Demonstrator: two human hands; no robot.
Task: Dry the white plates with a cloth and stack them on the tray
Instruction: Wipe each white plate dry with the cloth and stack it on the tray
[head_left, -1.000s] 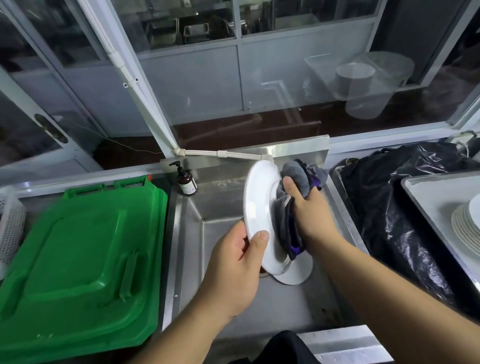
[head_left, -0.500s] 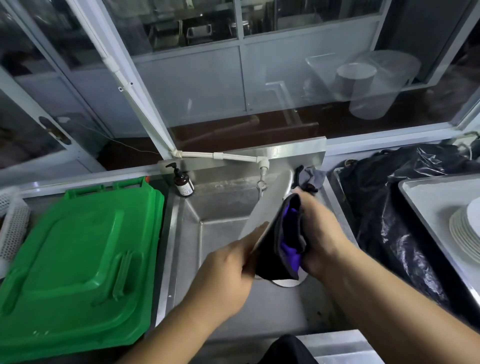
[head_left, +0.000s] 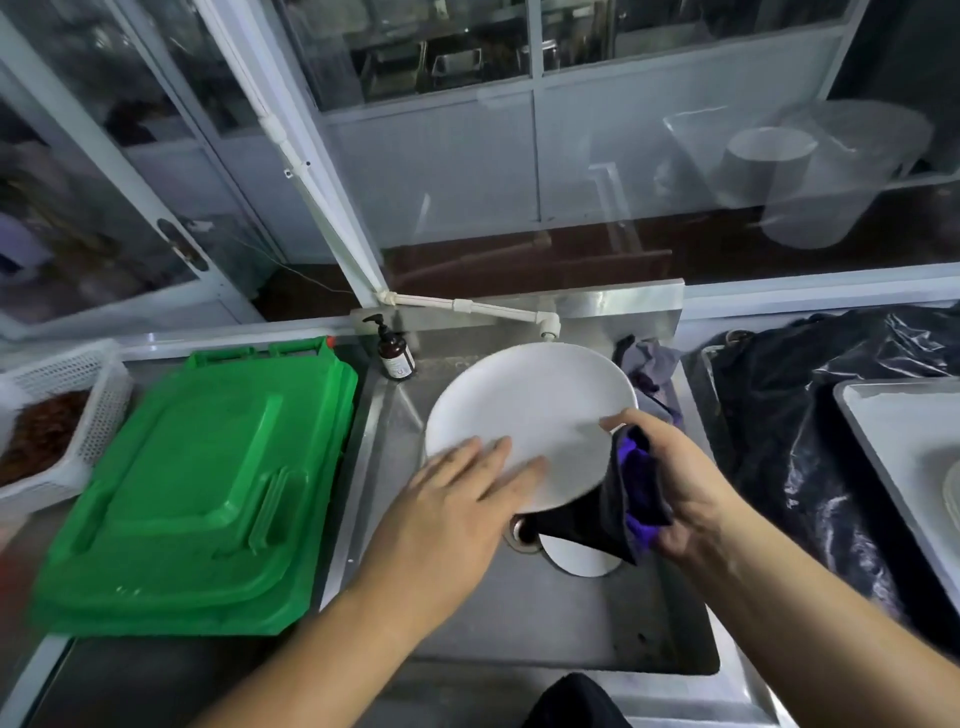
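A white plate (head_left: 530, 410) is held nearly flat over the steel sink (head_left: 519, 613), face up. My left hand (head_left: 457, 509) lies on its near edge with straight fingers spread across the surface. My right hand (head_left: 675, 478) grips the plate's right rim through a dark cloth with purple lining (head_left: 618, 499), thumb on top. Another white plate (head_left: 582, 558) lies in the sink bottom, mostly hidden under the cloth. The tray (head_left: 883, 447) sits at the right edge with a stack of white plates (head_left: 951, 493) barely in view.
A green plastic lid (head_left: 192, 488) covers the counter left of the sink, with a white basket (head_left: 67, 415) beyond it. A brown pump bottle (head_left: 395, 353) and a white tap (head_left: 545, 325) stand at the sink's back. A second rag (head_left: 649, 364) lies at the back right corner. Black plastic sheeting (head_left: 800, 415) lies between sink and tray.
The plate has turned from upright on edge to nearly flat, face up. My left hand went from gripping its rim to lying flat on it; my right hand with the cloth moved to the right rim.
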